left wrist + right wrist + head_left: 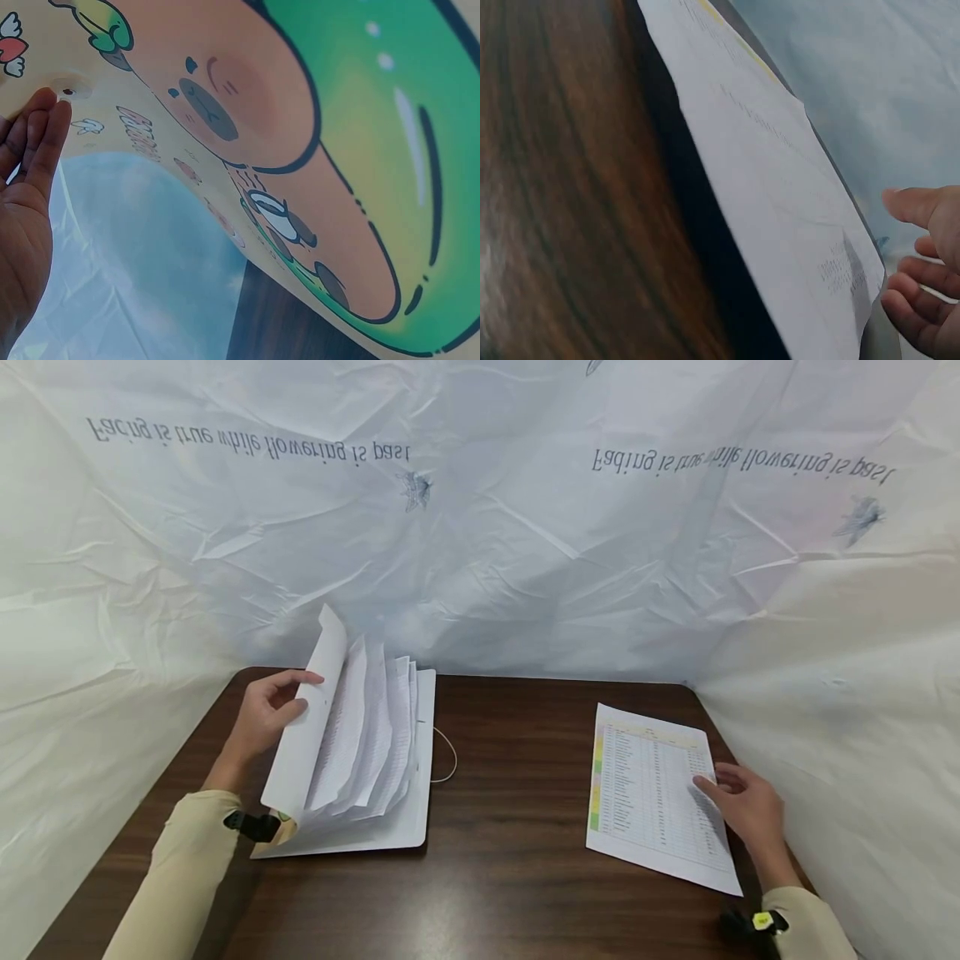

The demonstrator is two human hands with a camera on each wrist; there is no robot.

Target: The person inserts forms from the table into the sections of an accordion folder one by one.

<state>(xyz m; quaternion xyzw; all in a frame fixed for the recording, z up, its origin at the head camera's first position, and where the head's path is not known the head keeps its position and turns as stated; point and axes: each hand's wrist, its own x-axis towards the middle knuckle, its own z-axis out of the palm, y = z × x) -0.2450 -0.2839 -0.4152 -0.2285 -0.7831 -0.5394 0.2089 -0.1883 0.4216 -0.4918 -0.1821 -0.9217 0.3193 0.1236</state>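
Note:
On the left, my left hand (264, 714) grips the lifted cover of a document folder (426, 760); its thumb and a finger show over the cover's white inner face. Several fingers (49, 142) lie against the printed outer face in the left wrist view, beside a small eyelet. That outer cover (225, 105) carries a cartoon animal in green and orange. Inside the folder, loose printed pages (367, 735) fan out. My right hand (746, 806) is at the right edge of a printed sheet (652, 793) with a coloured strip, thumb apart from the fingers in the right wrist view.
Both lie on a dark wooden table (495, 860). A thin elastic loop (453, 756) sticks out from the folder's right side. White plastic sheeting (510, 543) with printed words hangs behind the table and at both sides.

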